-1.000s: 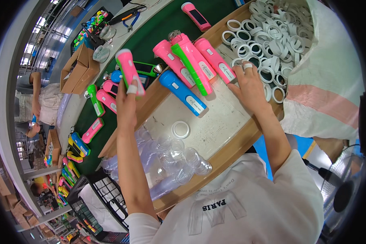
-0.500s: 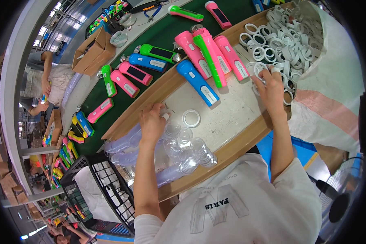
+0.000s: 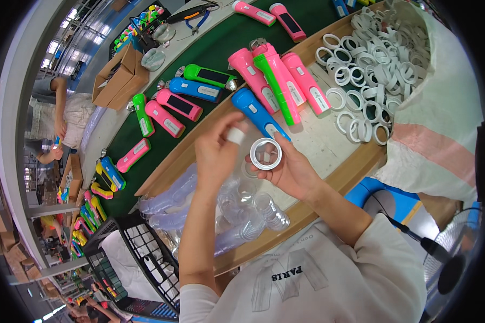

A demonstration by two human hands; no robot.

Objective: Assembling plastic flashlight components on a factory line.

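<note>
In front of me my right hand grips a white ring, its opening facing up. Something clear and shiny seems to fill the ring. Close by on its left hovers my left hand, fingers bent and partly smeared by motion, with a white band around one finger. Whether it pinches anything does not show. A blue flashlight lies just beyond both hands, its near end partly covered by my right fingers. Clear stacked discs and clear plastic sleeves lie nearer me in the cardboard tray.
Many loose white rings spill from a white sack at the right. Pink flashlights rest at the tray's far side. More lie on the green belt. A black basket stands left; a co-worker's hands show beyond.
My right hand has come from the ring pile to the middle, bringing a white ring. My left hand has lifted and moved right toward it. On the belt, flashlights at the top have shifted.
</note>
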